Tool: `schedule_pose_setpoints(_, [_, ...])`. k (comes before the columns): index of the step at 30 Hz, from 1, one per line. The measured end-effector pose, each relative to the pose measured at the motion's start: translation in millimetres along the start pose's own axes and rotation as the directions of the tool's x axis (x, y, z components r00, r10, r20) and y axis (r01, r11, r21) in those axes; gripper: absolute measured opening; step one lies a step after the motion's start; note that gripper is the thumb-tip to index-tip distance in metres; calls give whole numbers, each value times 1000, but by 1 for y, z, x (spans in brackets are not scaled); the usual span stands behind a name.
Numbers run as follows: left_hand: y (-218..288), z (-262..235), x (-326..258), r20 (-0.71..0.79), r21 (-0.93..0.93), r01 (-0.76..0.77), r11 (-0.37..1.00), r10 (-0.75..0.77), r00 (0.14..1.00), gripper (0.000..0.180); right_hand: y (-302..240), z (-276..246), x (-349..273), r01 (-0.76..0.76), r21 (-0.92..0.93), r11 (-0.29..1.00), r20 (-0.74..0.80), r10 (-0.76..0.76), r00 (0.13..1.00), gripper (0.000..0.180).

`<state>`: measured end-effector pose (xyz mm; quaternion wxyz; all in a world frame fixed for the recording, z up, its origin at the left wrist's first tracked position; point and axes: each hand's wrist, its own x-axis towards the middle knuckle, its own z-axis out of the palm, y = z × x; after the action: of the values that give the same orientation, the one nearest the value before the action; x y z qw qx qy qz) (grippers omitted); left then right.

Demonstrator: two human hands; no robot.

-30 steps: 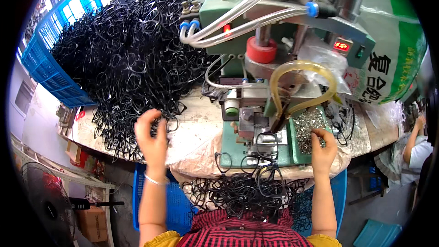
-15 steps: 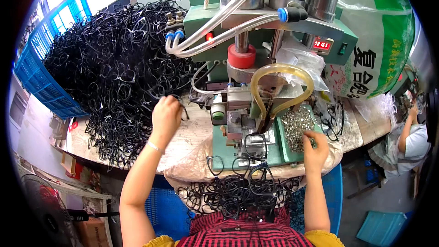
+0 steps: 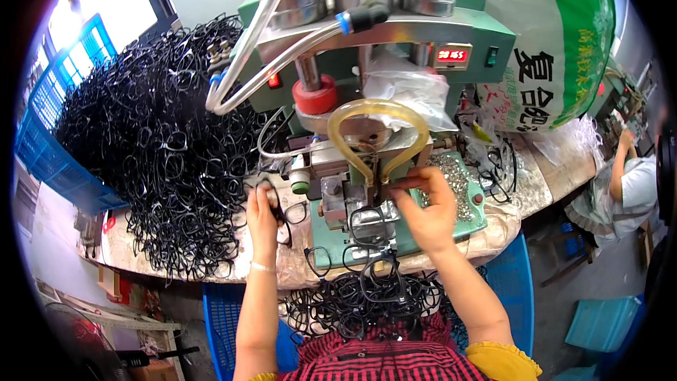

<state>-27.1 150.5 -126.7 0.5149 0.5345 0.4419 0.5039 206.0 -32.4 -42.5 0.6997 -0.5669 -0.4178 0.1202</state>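
Observation:
My left hand is closed on a black eyeglass frame, just left of a green press machine. My right hand reaches to the middle of the press, its thumb and fingers pinched together beside the metal tooling under a yellowish looped tube. Whatever the right fingertips hold is too small to make out. Under that wrist and to its right lies a green tray of small shiny metal parts. One black frame stands at the front of the tooling.
A large heap of black eyeglass frames spills from a blue crate at left. More frames pile up before my lap. A green-and-white sack stands behind right. Another person sits at far right.
My left hand has drawn back from the heap toward the press with an eyeglass frame. My right hand has moved from the metal parts up to the tooling. The view has shifted.

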Motion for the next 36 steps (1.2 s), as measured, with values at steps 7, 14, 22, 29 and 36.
schedule_pose_setpoints(7, [53, -11, -64, 246, -238, 69, 969, -8, 969, 17, 8, 11, -12, -73, 137, 988, 24, 71, 997, 45])
schedule_pose_setpoints(14, [182, 62, -75, 246, -53, -711, 701, 699, 671, 24, -25, 25, -15, -282, 446, 849, 96, 268, 959, 49])
schedule_pose_setpoints(22, [140, 59, -129, 920, -8, 678, 735, -260, 292, 26, -12, -33, -6, 275, -390, 879, 297, -163, 941, 33])
schedule_pose_setpoints(29, [120, 87, -132, 884, -62, 840, 539, -361, 296, 23, 74, -93, -13, 75, -828, 556, 12, -116, 993, 19])
schedule_pose_setpoints(36, [111, 88, -132, 870, -85, 794, 602, -344, 353, 25, 67, -47, 18, 290, -783, 551, 109, -337, 935, 13])
